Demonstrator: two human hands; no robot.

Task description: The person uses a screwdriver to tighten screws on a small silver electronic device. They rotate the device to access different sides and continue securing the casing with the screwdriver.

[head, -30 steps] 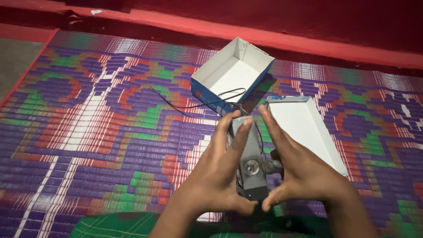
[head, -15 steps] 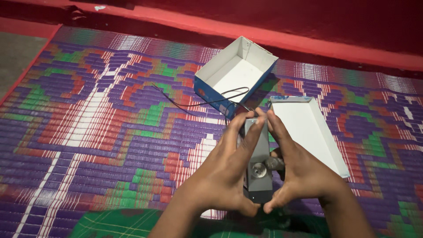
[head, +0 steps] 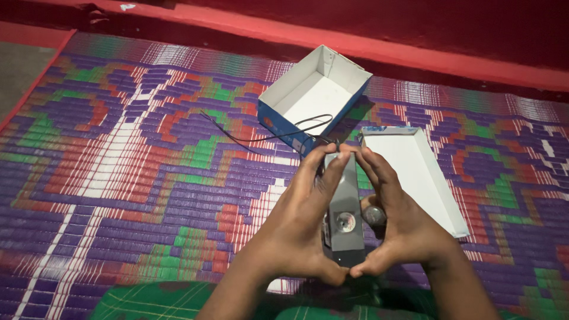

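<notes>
Left hand (head: 296,237) and right hand (head: 403,231) | being closed around grey device (head: 345,219), steadying both sides | black wire (head: 267,137) trailing to open box (head: 314,98)

Grey boxy device (head: 345,207) (black wire trailing) held upright above the mat.
</notes>
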